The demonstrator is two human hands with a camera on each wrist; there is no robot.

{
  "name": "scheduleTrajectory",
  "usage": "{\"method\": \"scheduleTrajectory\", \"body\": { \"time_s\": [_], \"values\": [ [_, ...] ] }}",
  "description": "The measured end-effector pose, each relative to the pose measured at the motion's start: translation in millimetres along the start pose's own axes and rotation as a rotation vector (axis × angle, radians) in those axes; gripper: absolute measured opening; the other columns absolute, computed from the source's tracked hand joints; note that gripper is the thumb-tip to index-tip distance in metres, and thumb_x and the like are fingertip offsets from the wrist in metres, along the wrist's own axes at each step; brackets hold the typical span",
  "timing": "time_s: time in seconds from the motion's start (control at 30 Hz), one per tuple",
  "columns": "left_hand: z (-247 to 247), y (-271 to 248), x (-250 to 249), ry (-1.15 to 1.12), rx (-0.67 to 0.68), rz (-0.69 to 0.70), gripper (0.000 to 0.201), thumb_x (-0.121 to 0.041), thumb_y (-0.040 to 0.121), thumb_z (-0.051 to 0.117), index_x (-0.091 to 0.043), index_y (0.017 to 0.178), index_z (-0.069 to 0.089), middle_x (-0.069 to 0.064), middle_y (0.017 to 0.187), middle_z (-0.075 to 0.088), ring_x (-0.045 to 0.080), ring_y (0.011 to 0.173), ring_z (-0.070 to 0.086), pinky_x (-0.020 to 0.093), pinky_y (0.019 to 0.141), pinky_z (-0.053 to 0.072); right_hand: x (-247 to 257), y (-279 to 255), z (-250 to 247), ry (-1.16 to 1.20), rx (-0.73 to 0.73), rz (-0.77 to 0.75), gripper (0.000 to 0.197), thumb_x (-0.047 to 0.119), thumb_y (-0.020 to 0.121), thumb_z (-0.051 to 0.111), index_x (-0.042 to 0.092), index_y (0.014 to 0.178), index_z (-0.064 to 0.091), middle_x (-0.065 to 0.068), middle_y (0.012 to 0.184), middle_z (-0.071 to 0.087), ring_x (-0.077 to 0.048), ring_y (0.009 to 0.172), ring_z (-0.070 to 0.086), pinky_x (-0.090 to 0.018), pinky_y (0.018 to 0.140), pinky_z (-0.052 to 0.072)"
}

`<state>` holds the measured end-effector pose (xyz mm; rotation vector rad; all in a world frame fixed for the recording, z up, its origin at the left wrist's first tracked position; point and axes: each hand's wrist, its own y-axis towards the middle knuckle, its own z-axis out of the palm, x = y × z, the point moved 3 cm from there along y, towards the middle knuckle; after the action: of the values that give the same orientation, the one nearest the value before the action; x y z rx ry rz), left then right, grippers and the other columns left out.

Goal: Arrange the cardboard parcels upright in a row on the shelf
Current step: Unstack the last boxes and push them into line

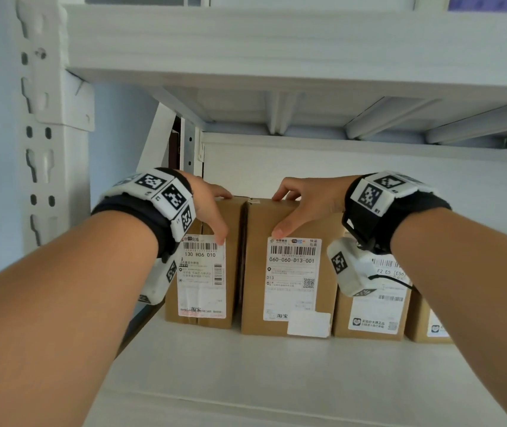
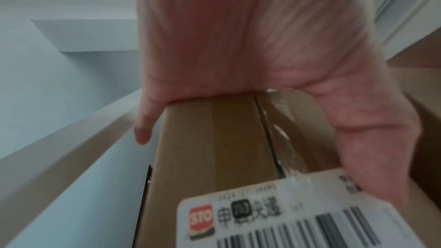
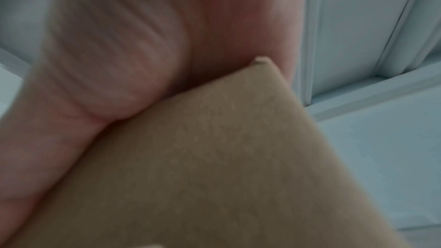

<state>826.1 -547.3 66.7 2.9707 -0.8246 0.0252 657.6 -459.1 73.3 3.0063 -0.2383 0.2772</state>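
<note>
Four cardboard parcels stand upright in a row on the white shelf (image 1: 246,374). The left hand (image 1: 207,204) grips the top of the leftmost parcel (image 1: 206,272), thumb down its front. At its 3 o'clock, the right hand (image 1: 304,201) grips the second parcel (image 1: 289,272) likewise.

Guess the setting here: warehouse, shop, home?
Probably a parcel depot or pickup-point storeroom. White slotted metal racking, a row of upright cardboard parcels on the shelf, each with a courier label bearing barcodes and shelf-style codes.
</note>
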Motion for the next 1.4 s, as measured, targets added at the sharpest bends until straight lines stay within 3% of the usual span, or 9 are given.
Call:
{"method": "scheduleTrajectory", "body": {
  "time_s": [0.27, 0.63, 0.83, 0.93, 1.03, 1.13, 1.2, 1.27, 1.4],
  "values": [
    [-7, -6, -4, -0.004, 0.018, 0.007, 0.092, -0.039, 0.077, 0.073, -0.030, 0.153, 0.021, 0.004, 0.158, 0.026, 0.026, 0.142, 0.030, 0.040, 0.111, 0.035, -1, -6, 0, 0.012, -0.012, -0.038, 0.073, 0.050, 0.068, 0.080, 0.029, 0.129, 0.046, 0.006, 0.128, 0.056, -0.016, 0.108, 0.060, -0.040, 0.099, 0.049],
    [4, -13, -4, -0.017, -0.055, 0.016, 0.102, -0.036, 0.070, 0.079, -0.028, 0.154, 0.022, 0.001, 0.152, 0.038, 0.022, 0.133, 0.043, 0.041, 0.108, 0.041, 3, -17, 3, -0.123, -0.089, -0.056, 0.080, 0.062, 0.070, 0.072, 0.032, 0.139, 0.044, 0.009, 0.133, 0.055, -0.014, 0.118, 0.054, -0.038, 0.106, 0.041],
    [-2, -25, -15, -0.122, -0.081, 0.043, 0.111, -0.033, 0.067, 0.083, -0.029, 0.154, 0.014, 0.001, 0.159, 0.024, 0.023, 0.142, 0.030, 0.043, 0.113, 0.034, 3, -33, -4, -0.084, -0.185, -0.042, 0.076, 0.069, 0.076, 0.060, 0.027, 0.139, 0.048, 0.004, 0.142, 0.050, -0.017, 0.130, 0.047, -0.039, 0.109, 0.037],
    [-7, -33, -30, -0.176, -0.104, 0.106, 0.107, -0.025, 0.070, 0.080, -0.031, 0.154, 0.014, 0.002, 0.160, 0.022, 0.025, 0.143, 0.029, 0.044, 0.112, 0.035, -1, -44, -9, -0.106, -0.228, -0.033, 0.060, 0.062, 0.090, 0.047, 0.023, 0.135, 0.054, 0.001, 0.138, 0.053, -0.018, 0.125, 0.050, -0.036, 0.107, 0.038],
    [-10, -39, -47, -0.240, -0.163, 0.177, 0.096, -0.016, 0.075, 0.072, -0.027, 0.154, 0.018, 0.003, 0.158, 0.025, 0.024, 0.142, 0.030, 0.040, 0.108, 0.038, -7, -53, -11, -0.077, -0.278, 0.037, 0.052, 0.049, 0.100, 0.032, 0.011, 0.118, 0.062, -0.007, 0.122, 0.060, -0.024, 0.109, 0.055, -0.035, 0.095, 0.042],
    [-8, -41, -59, -0.313, -0.217, 0.227, 0.087, -0.011, 0.077, 0.065, -0.025, 0.152, 0.025, 0.002, 0.155, 0.030, 0.024, 0.139, 0.034, 0.034, 0.099, 0.041, -11, -64, -11, -0.065, -0.308, 0.066, 0.050, 0.039, 0.104, 0.027, 0.008, 0.125, 0.060, -0.012, 0.127, 0.058, -0.028, 0.115, 0.054, -0.037, 0.097, 0.039],
    [-5, -40, -64, -0.351, -0.258, 0.248, 0.079, -0.013, 0.080, 0.061, -0.024, 0.151, 0.029, 0.001, 0.154, 0.033, 0.023, 0.138, 0.035, 0.032, 0.096, 0.039, -14, -70, -8, -0.092, -0.308, 0.080, 0.047, 0.033, 0.105, 0.026, 0.006, 0.125, 0.059, -0.014, 0.127, 0.058, -0.030, 0.116, 0.054, -0.037, 0.097, 0.040],
    [-2, -40, -69, -0.386, -0.312, 0.269, 0.069, -0.018, 0.085, 0.057, -0.023, 0.149, 0.033, 0.001, 0.153, 0.034, 0.021, 0.139, 0.034, 0.033, 0.103, 0.036, -17, -74, -5, -0.057, -0.329, 0.105, 0.044, 0.030, 0.104, 0.029, 0.005, 0.123, 0.059, -0.015, 0.123, 0.061, -0.031, 0.113, 0.055, -0.036, 0.094, 0.041],
    [2, -39, -79, -0.365, -0.442, 0.290, 0.055, -0.037, 0.092, 0.045, -0.023, 0.145, 0.039, 0.001, 0.152, 0.039, 0.022, 0.138, 0.037, 0.043, 0.112, 0.033, -26, -86, 1, -0.032, -0.369, 0.140, 0.043, 0.025, 0.105, 0.026, 0.002, 0.121, 0.059, -0.015, 0.124, 0.060, -0.029, 0.113, 0.055, -0.035, 0.095, 0.040]
  ]
}}
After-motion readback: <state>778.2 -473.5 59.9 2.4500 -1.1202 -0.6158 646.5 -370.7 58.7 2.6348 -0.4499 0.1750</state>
